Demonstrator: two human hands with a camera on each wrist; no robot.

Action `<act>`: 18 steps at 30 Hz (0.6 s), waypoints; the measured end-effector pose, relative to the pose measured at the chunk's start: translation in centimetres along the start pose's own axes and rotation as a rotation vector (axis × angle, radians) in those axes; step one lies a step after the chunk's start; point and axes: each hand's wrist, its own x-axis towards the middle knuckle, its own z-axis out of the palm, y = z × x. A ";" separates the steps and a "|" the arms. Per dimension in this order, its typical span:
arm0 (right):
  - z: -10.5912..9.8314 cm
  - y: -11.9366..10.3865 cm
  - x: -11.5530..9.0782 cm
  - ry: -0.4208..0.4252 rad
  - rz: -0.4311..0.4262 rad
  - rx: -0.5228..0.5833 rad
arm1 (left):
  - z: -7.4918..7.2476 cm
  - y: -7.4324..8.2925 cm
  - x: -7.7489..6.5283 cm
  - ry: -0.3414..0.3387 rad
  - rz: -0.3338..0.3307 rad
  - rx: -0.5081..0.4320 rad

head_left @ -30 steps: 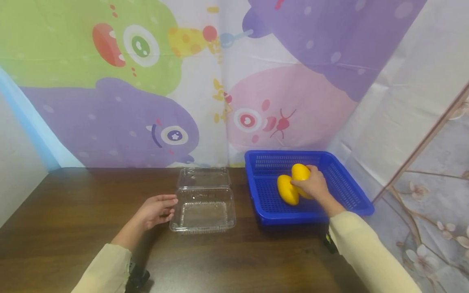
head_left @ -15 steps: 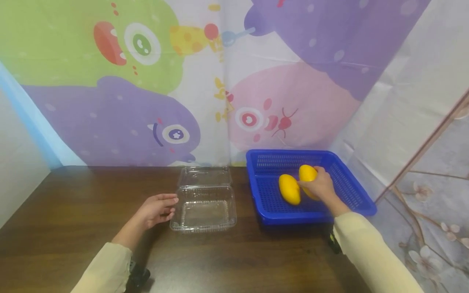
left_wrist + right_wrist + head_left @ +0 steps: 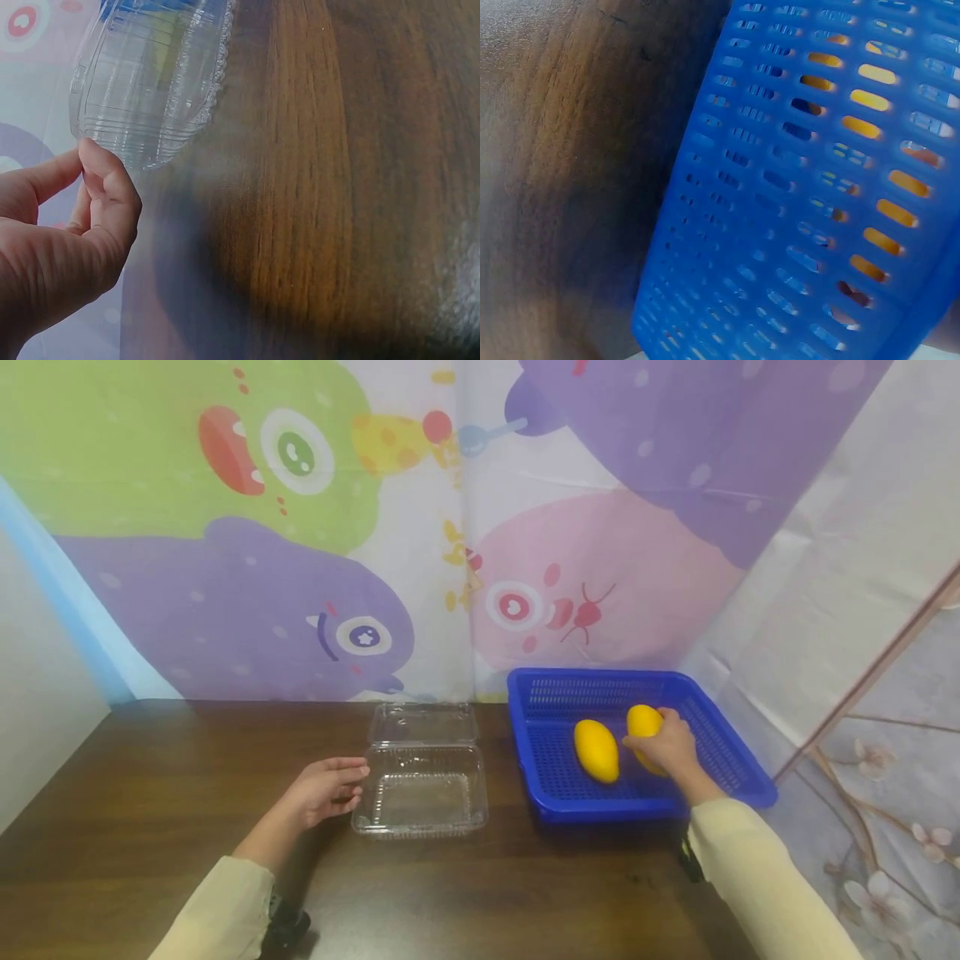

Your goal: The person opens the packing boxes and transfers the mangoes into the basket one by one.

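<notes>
In the head view my right hand grips a yellow mango inside the blue basket. A second mango lies to its left on the basket floor, apart from the first. Left of the basket stands a clear plastic clamshell box, its lid folded back toward the wall. My left hand pinches the box's left rim between thumb and finger, as the left wrist view shows. The basket's slotted side fills much of the right wrist view; only patches of yellow and skin show through it.
Everything stands on a dark wooden table. A cartoon-printed cloth hangs right behind the box and basket. To the right, a flower-patterned covering comes close to the basket's side.
My right hand has drawn its mango rightward, so a gap has opened between the two mangoes. The left hand stays at the box's rim; the view has shifted slightly.
</notes>
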 end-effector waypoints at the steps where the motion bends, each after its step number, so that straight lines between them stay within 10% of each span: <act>1: 0.0 0.1 0.0 -0.002 0.001 0.001 | 0.0 0.0 0.0 0.005 -0.004 -0.002; 18: 0.7 1.0 0.6 -0.016 0.014 -0.010 | 0.2 0.3 -0.3 0.019 -0.023 0.012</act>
